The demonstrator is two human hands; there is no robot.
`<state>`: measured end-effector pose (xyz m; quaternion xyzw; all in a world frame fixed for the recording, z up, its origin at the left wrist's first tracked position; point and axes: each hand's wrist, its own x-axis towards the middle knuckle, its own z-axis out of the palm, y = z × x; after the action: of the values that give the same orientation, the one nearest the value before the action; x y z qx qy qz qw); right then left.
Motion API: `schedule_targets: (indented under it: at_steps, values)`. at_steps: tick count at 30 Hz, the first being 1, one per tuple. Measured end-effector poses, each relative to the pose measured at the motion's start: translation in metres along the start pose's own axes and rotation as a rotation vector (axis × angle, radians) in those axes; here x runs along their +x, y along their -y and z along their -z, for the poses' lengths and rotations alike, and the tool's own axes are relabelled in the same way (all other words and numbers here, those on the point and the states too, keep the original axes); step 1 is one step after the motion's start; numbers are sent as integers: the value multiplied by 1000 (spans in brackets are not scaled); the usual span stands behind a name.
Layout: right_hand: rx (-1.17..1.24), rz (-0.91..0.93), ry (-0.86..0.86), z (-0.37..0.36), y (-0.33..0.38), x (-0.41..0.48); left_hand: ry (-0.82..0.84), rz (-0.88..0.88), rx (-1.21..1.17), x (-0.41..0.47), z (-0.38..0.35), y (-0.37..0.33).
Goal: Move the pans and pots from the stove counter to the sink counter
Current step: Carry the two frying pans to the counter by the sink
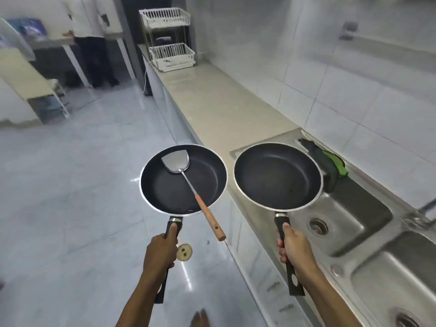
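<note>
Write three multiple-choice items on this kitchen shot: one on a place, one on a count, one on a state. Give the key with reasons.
1. Where does the spatula lie?
A. in the pan held by the left hand
B. in the sink
C. on the floor

2. How many frying pans are being carried?
A. one
B. two
C. three

3. What is the state of the pan held by the right hand?
A. full of water
B. covered by a lid
C. empty

Key: 1 A, its blade rests inside the left pan, gripped by the left hand. 2 B, one pan per hand. 3 C, the right pan shows only its bare dark inside.
</note>
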<state>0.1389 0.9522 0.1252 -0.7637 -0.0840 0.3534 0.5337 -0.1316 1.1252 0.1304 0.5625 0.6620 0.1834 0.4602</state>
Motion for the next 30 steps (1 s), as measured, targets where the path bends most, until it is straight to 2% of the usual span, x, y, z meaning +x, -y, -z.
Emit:
schedule_targets:
  at_steps: [8, 14, 20, 24, 30]
  values:
    - [37, -36, -65, -122, 99, 117, 84, -44, 28, 197, 18, -102]
    - [77, -32, -133, -193, 156, 251, 145, -52, 53, 359, -18, -171]
    - [19, -59, -245, -252, 217, 371, 195, -33, 124, 500, -48, -261]
    - [83, -153, -302, -285, 256, 440, 243, -73, 181, 588, -68, -321]
    - [129, -174, -395, -341, 303, 529, 295, -166, 239, 718, -93, -398]
